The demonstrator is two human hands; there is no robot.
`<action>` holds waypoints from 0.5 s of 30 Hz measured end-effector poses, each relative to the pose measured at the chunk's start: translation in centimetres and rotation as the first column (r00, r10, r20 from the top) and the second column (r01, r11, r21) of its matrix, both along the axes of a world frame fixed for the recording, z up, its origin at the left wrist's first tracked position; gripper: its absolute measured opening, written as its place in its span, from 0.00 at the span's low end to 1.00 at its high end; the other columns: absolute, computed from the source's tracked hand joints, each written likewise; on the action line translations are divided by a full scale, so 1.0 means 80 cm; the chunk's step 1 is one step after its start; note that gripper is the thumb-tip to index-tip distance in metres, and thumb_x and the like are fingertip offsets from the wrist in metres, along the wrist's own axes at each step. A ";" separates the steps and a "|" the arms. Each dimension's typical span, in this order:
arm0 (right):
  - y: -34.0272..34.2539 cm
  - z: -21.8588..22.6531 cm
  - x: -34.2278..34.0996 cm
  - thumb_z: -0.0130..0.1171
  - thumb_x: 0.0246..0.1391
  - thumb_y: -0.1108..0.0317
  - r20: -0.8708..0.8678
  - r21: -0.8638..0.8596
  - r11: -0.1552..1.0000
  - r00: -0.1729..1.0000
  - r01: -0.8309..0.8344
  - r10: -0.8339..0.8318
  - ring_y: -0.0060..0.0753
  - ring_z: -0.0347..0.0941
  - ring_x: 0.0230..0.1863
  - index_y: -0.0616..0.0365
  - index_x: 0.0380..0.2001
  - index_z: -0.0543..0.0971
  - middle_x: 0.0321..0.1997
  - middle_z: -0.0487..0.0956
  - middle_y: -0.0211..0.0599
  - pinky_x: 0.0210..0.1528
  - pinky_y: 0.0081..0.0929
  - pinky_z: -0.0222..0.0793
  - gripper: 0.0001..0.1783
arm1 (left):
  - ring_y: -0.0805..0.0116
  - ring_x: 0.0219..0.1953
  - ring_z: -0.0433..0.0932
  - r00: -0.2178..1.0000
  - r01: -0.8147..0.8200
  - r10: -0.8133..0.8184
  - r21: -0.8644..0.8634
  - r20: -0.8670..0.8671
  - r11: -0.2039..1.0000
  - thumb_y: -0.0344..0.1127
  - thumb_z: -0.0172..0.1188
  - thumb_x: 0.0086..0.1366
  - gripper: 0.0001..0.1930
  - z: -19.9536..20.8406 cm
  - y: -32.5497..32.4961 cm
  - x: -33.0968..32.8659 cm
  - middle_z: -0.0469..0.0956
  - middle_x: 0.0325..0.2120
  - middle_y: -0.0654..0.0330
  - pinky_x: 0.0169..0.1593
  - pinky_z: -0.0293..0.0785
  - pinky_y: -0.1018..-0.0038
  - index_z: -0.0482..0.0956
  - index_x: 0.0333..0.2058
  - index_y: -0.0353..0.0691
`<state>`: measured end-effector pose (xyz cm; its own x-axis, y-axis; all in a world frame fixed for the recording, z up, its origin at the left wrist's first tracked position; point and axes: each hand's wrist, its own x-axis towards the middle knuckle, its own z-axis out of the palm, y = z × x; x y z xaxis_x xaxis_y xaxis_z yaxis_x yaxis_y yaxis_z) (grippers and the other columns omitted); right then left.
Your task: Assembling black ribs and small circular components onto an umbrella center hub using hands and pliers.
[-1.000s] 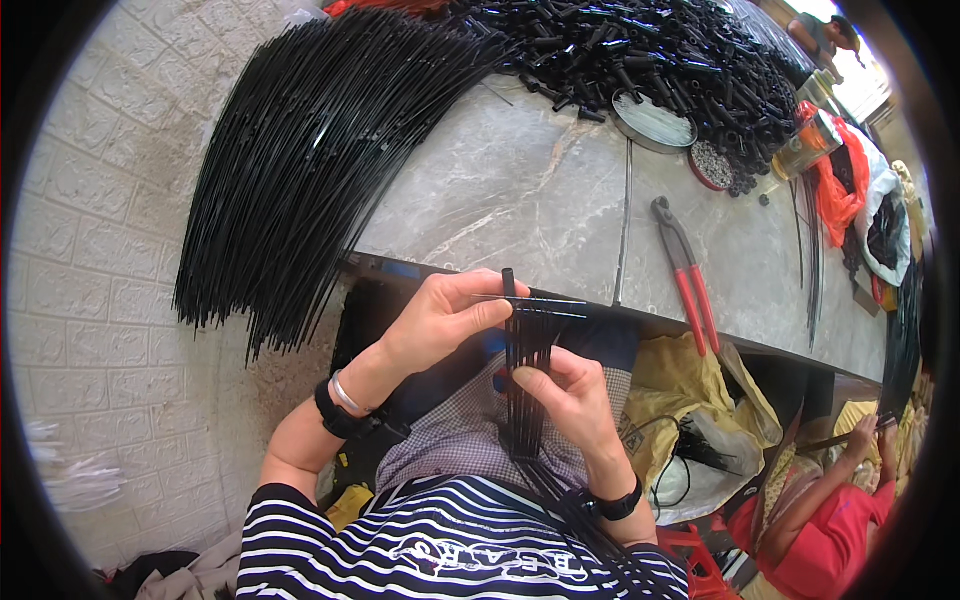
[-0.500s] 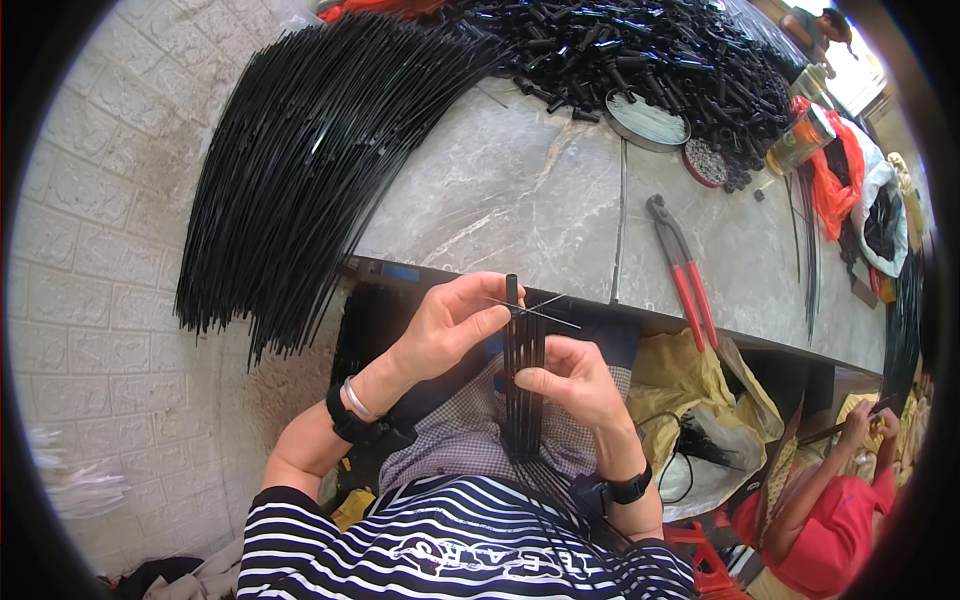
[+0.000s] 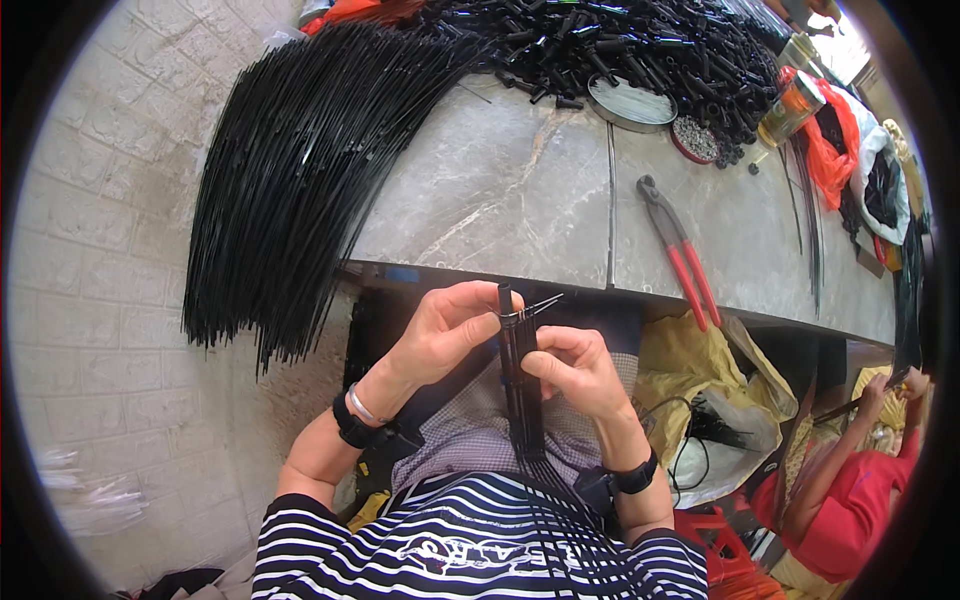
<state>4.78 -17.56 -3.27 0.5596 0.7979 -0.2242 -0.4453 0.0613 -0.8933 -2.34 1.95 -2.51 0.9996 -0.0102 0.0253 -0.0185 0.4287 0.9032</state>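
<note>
The bundle of slim black strands (image 3: 524,400) stands upright over my lap, just below the tabletop's front edge, its lower ends trailing down across my striped shirt (image 3: 450,535). A black tube (image 3: 505,294) pokes up at its upper left, and thin wires (image 3: 543,305) cross there, their tips jutting out to the right. My left hand (image 3: 445,328) is clamped on the bundle's top by the tube, thumb against forefinger; my right hand (image 3: 582,372) pinches its right edge, lower down. The two hands are apart. Beyond, on the grey tabletop (image 3: 500,200), red-handled pliers (image 3: 680,250) lie to the right, a big sheaf of black strands (image 3: 290,190) to the left, and a heap of black tubes (image 3: 650,40) at the back, beside a round tin (image 3: 632,105).
</note>
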 end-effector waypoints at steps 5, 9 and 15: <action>0.003 -0.006 0.003 0.62 0.53 0.70 0.019 0.008 1.000 1.000 0.021 -0.021 0.11 0.68 0.20 0.64 0.34 0.80 0.24 0.76 0.23 0.20 0.10 0.61 0.08 | 0.72 0.44 0.76 1.000 0.018 -0.020 0.106 0.019 0.994 0.29 0.55 0.66 0.14 0.003 0.008 0.010 0.77 0.42 0.59 0.52 0.71 0.74 0.73 0.49 0.33; 0.008 -0.025 0.009 0.61 0.54 0.69 -0.031 0.113 0.993 0.999 -0.030 0.033 0.11 0.69 0.22 0.62 0.35 0.79 0.26 0.78 0.24 0.22 0.11 0.63 0.08 | 0.73 0.43 0.75 1.000 -0.005 0.008 0.125 -0.024 0.992 0.29 0.55 0.67 0.13 0.005 0.005 0.010 0.77 0.40 0.60 0.51 0.72 0.74 0.74 0.49 0.33; 0.012 -0.026 0.018 0.60 0.53 0.69 -0.145 0.296 0.946 0.972 -0.135 0.184 0.20 0.76 0.29 0.64 0.35 0.78 0.33 0.81 0.37 0.27 0.15 0.70 0.09 | 0.75 0.36 0.76 0.998 -0.020 0.022 0.041 -0.053 0.999 0.28 0.55 0.66 0.13 0.007 -0.009 0.003 0.79 0.36 0.62 0.40 0.75 0.77 0.74 0.48 0.31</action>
<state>6.26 -16.63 -5.39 0.3936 0.9175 -0.0566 -0.6119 0.2155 -0.7610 -2.07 1.26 -1.96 0.9995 0.0109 -0.0283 0.0218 0.3919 0.9198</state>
